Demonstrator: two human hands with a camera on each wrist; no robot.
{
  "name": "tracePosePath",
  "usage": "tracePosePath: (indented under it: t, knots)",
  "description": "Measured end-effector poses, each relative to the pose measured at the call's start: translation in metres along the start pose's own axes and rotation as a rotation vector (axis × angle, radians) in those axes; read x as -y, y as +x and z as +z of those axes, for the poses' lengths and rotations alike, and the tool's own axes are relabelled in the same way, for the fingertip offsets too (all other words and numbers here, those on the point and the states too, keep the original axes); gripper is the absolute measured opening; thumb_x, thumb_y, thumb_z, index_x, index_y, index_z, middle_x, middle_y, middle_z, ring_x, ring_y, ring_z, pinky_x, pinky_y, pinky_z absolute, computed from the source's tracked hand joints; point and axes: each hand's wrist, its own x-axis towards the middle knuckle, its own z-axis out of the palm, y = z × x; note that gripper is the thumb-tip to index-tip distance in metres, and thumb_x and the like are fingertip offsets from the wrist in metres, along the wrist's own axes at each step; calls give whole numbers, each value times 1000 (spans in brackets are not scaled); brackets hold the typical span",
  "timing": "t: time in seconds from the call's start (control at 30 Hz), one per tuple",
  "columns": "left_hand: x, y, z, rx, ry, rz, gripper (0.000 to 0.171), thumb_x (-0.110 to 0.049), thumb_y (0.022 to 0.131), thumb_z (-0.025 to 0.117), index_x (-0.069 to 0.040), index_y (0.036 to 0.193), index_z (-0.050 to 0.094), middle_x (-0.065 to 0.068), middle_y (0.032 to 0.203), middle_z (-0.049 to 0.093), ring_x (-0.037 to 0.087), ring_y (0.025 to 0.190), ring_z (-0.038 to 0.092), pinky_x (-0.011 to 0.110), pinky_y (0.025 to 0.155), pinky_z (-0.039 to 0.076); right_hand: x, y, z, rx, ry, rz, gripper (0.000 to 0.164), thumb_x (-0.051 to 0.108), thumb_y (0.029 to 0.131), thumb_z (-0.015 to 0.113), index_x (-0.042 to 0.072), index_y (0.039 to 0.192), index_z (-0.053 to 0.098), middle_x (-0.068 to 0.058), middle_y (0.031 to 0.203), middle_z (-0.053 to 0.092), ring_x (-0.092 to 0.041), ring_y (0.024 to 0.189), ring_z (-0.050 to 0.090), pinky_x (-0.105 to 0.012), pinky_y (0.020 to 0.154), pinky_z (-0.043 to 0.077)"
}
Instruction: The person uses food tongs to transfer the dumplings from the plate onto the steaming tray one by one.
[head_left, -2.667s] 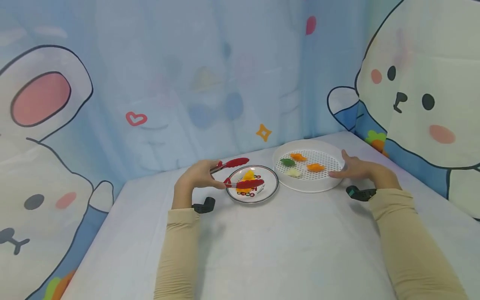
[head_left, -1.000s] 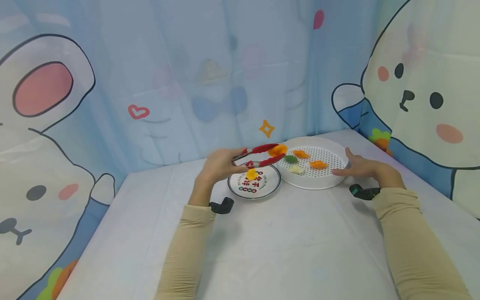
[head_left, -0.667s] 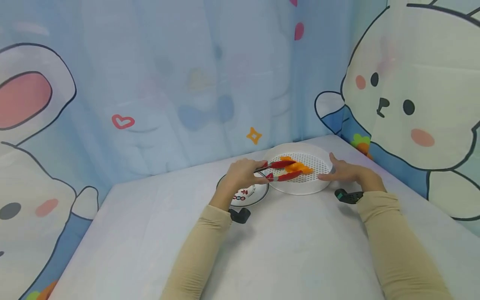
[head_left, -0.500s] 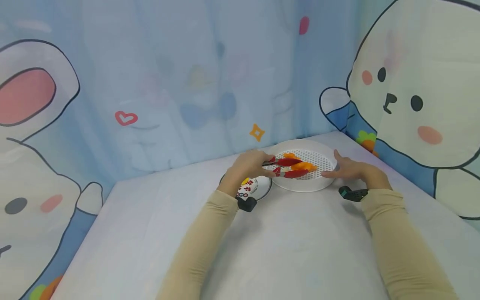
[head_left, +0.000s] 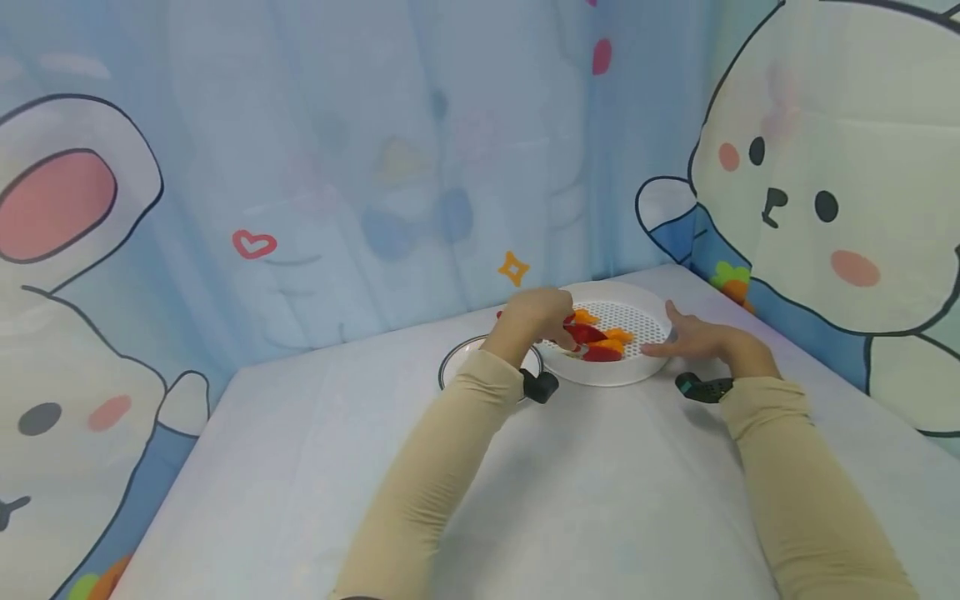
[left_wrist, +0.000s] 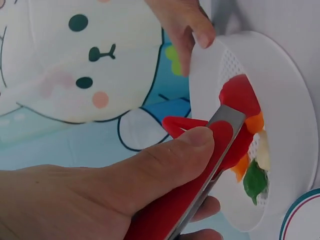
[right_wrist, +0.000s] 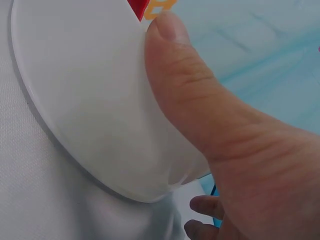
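Grips the red tongs (head_left: 583,333) in the left hand (head_left: 536,317), reaching into the white basket (head_left: 609,377) among orange pieces (head_left: 618,336), a green piece (left_wrist: 255,182) and a pale piece (left_wrist: 263,151); touches the basket's rim with the right hand (head_left: 705,340) spread wide.

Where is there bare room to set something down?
Bare: the white tabletop between left sleeve and right sleeve, in front of the strainer, and the stretch left of the plate. Crowded: the strainer's left part, where the left hand holds red tongs over orange pieces; the right hand touches its rim.
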Motion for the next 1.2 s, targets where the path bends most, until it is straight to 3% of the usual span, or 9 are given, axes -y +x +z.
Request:
tracePosePath:
  t: [0.17, 0.37, 0.47, 0.67, 0.9, 1.07, 1.2]
  knots:
    - [-12, 1, 3, 10, 11, -29, 32, -44, 81, 72, -16, 86, 56, -5, 79, 47, 11, 77, 48, 24, 62, 36, -1, -3, 3, 17, -5, 18, 128, 70, 79, 57, -3, 141, -28, -44, 144, -8, -60, 132, 1, -73, 103, 10]
    - [-10, 3, 14, 21, -87, -39, 33, -43, 81, 73, -16, 83, 55, -5, 79, 53, 11, 68, 58, 22, 59, 44, -4, -8, 5, 12, -8, 19, 129, 70, 78, 57, -4, 141, -27, -45, 144, -7, -60, 132, 2, -72, 103, 10]
    - [-11, 5, 20, 28, -141, -55, 33, -44, 79, 74, -17, 89, 58, -5, 82, 56, 12, 68, 60, 22, 59, 47, -9, -9, 8, 16, 6, 23, 129, 70, 78, 58, -2, 141, -29, -44, 144, -8, -60, 132, 2, -72, 103, 10]
    - [-12, 6, 36, 8, -68, -107, 46, -57, 81, 65, -17, 103, 63, -5, 87, 59, 12, 81, 55, 23, 66, 45, -12, -10, 13, 16, 16, 18, 128, 70, 78, 57, -1, 142, -29, -43, 145, -8, -59, 133, 1, -72, 103, 9]
    - [18, -6, 49, 13, -225, -185, 52, -62, 81, 61, -13, 99, 64, -1, 89, 60, 14, 68, 62, 26, 59, 49, 11, 3, 9, -8, -8, -3, 129, 73, 75, 57, 0, 145, -23, -40, 148, -6, -57, 135, 2, -72, 104, 11]
    - [25, -6, 56, -19, -251, -169, 66, -67, 74, 65, -12, 109, 59, 0, 93, 60, 16, 80, 58, 29, 64, 49, 12, 3, 2, -11, -22, 8, 131, 75, 73, 57, 1, 145, -23, -39, 149, -6, -56, 135, 2, -72, 104, 11]
    - [22, -1, 65, -107, -257, -150, 83, -66, 72, 68, -11, 131, 49, 1, 114, 61, 18, 97, 58, 32, 78, 51, 2, 0, 0, -8, -17, 19, 132, 76, 72, 57, 1, 145, -25, -40, 148, -7, -57, 134, 1, -72, 103, 11]
